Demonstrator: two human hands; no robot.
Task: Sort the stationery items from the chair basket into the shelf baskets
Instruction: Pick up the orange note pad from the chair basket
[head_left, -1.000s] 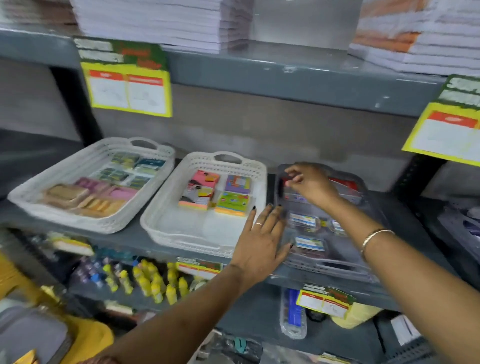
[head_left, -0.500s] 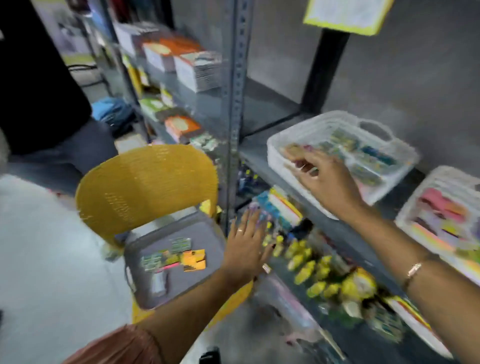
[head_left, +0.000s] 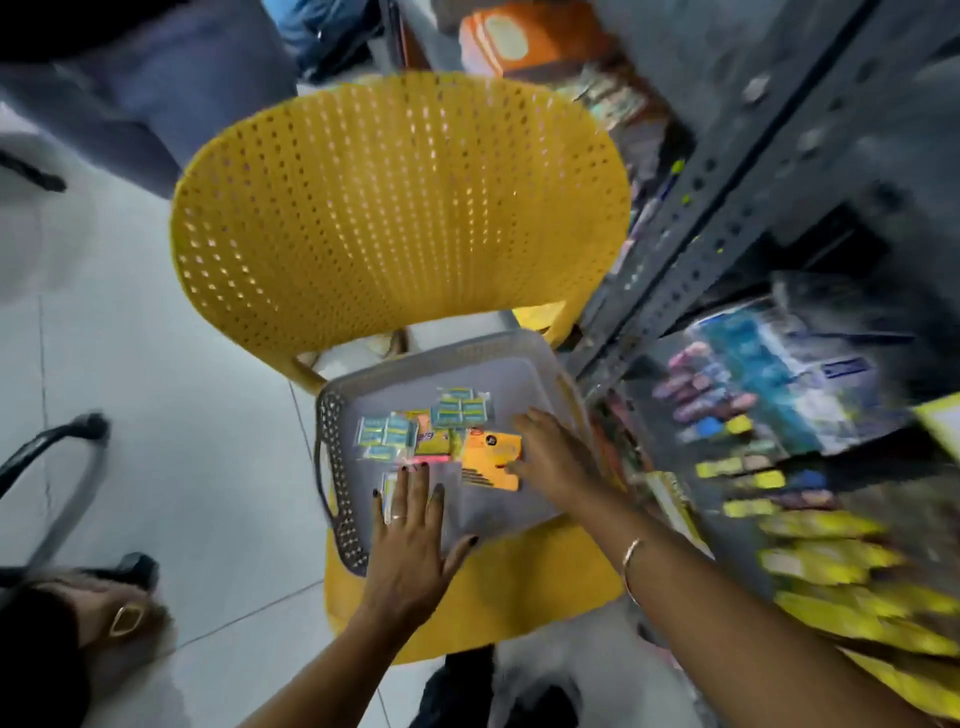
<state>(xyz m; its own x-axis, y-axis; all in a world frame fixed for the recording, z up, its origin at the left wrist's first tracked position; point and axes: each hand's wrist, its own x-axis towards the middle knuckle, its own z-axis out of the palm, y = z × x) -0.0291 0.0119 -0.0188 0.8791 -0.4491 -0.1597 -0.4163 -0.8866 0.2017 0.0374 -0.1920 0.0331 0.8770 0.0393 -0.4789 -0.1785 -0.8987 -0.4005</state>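
A grey chair basket (head_left: 332, 467) sits on the seat of a yellow perforated chair (head_left: 395, 208). In it lie an orange packet (head_left: 488, 457), two clear packs of blue-green items (head_left: 460, 410), a yellow and pink pad (head_left: 434, 441) and a small pack (head_left: 388, 491). My left hand (head_left: 410, 551) is spread flat over the basket's near side, its fingertips at the small pack. My right hand (head_left: 556, 462) has fingers apart at the orange packet's right edge, and the packet lies flat. The shelf baskets are out of view.
A grey metal shelf upright (head_left: 727, 208) stands just right of the chair. Blurred yellow and coloured goods (head_left: 831, 561) fill the lower shelves. A sandalled foot (head_left: 124, 618) and a black curved chair frame (head_left: 62, 467) are at the left. Another person's legs (head_left: 156, 78) stand behind the chair.
My view has swung from the shelf baskets down to the chair. Both hands left the shelf and came down over the grey basket, the right one reaching the orange packet.
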